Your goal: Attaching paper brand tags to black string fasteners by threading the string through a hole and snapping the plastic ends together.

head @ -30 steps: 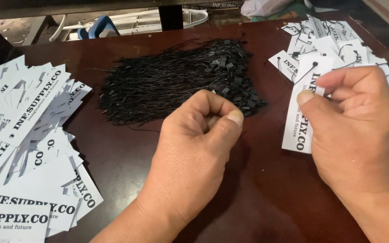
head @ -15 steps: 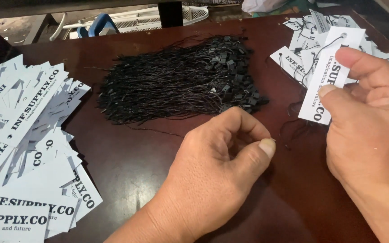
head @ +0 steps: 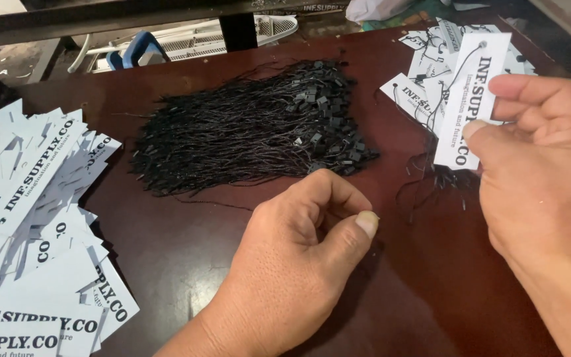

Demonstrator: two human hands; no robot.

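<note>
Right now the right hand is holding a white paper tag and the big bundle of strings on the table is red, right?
Not quite. The head view shows the bundle of strings is black, not red. The right hand does hold a white paper tag above the table.

White tag stack (head: pixel 31 218), blue-handled rack (head: pixel 166 46).
</note>
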